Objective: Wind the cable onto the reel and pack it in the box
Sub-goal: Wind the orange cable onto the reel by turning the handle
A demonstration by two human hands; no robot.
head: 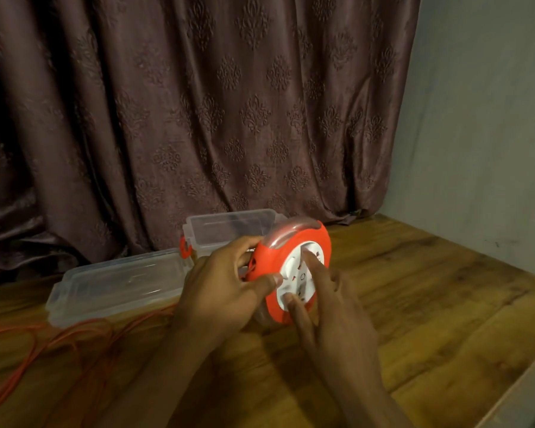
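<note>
I see one orange reel [291,270] upright on the worktop [430,291], just at 5 o'clock of one clear box [229,230]. My left hand [226,291] grips its rim, fingers curled behind and thumb on the front. My right hand [331,307] has straight fingers [314,261] spread on the white hub. One clear lid [118,285] lies at 9 o'clock of the reel. Loose orange cable [44,344] trails toward 8 o'clock. Open worktop runs toward 3 o'clock, up to the wall [482,118]; the curtain [198,103] closes off 12 o'clock. I can read no writing.
</note>
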